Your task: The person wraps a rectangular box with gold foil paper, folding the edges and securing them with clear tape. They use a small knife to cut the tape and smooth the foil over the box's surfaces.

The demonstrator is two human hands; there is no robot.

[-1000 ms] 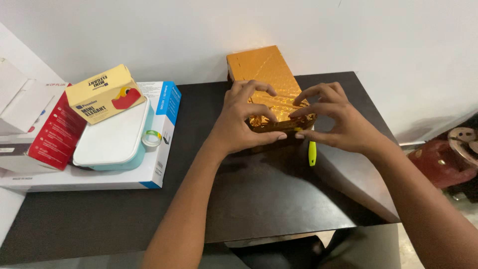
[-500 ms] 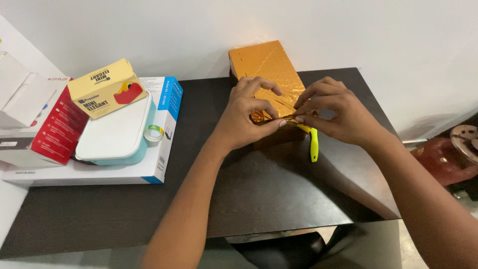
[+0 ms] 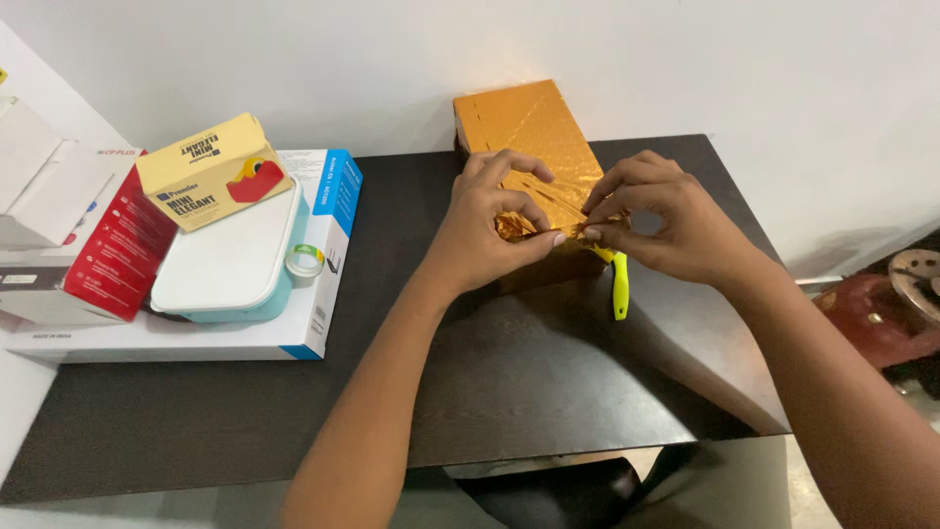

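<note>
While the stack at the far left of the desk [image 3: 225,431] sits as it did a second ago, the work at the centre has moved on. On that stack, a red carton [image 3: 108,260] lies beside a pale blue lunch box [image 3: 230,269], which carries a yellow carton [image 3: 211,171]; a roll of tape [image 3: 304,263] rests against the lunch box, and all of it sits on a flat white and blue box [image 3: 323,294]. Further right, the left hand [image 3: 485,235] has closed since a second ago: then its fingers were arched apart over the foil, now thumb and forefinger are pinched on the crumpled gold foil flap [image 3: 529,227] at the near end of the gold-wrapped box [image 3: 524,132], which lies lengthwise at the back of the desk, its far end close to the wall. The loose foil has been gathered into a tighter fold; judged from this, the end closure is being formed but is not yet flat. The right hand [image 3: 666,225] meets the left at the same fold, fingertips pinching the foil from the other side, wrist resting low. A yellow-handled tool [image 3: 618,284] lies on the desk just below the right hand, untouched.
</note>
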